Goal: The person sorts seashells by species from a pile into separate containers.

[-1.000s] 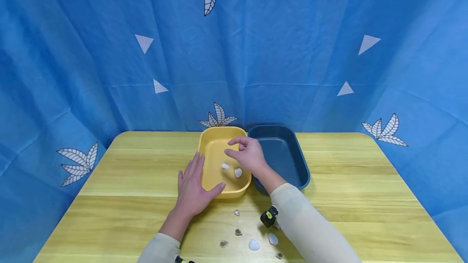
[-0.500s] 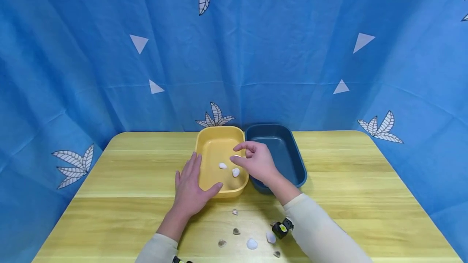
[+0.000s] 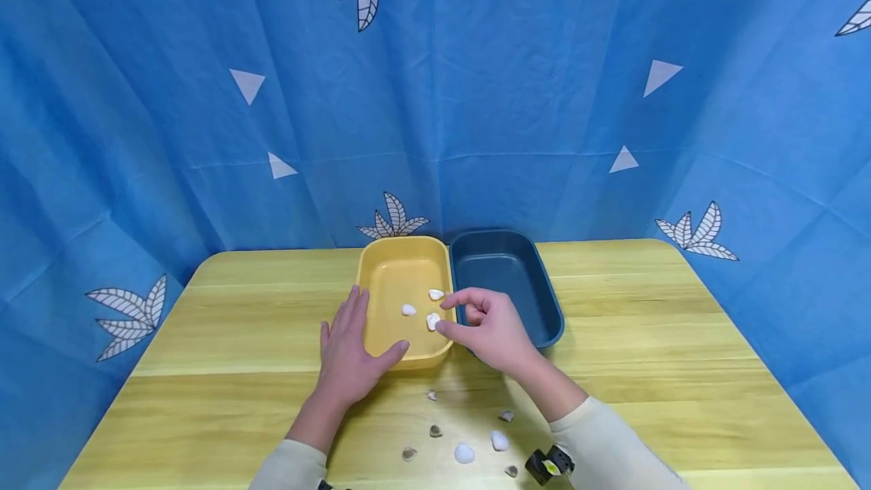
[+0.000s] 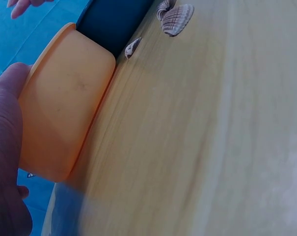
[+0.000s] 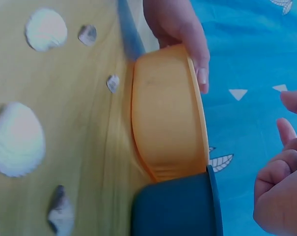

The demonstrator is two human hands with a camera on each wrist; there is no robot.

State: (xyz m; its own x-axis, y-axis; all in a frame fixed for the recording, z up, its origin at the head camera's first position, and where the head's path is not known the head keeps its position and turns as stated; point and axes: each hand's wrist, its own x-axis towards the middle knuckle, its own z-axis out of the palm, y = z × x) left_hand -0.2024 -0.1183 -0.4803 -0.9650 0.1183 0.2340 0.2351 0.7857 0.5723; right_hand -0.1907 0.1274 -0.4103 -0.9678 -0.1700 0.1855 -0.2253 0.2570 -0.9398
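Three white shells [image 3: 408, 310] already lie in the yellow tray [image 3: 389, 287], seven loose shells [image 3: 464, 453] seem left on the surface [image 3: 633, 369] before it, the left hand [image 3: 351, 358] rests spread-fingered against its left side, and the right hand [image 3: 495, 330], holding nothing, parts its fingers above its right rim.

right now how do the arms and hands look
The left sleeve and right sleeve are pale cream. A black, yellow-marked device sits by the right sleeve; a black edge shows by the left. Left hand and right hand are gloveless.

One yellow tray [image 3: 401, 278], one blue tray [image 3: 506, 278], two hands [image 3: 348, 360] [image 3: 498, 330], ten visible shells [image 3: 464, 453]
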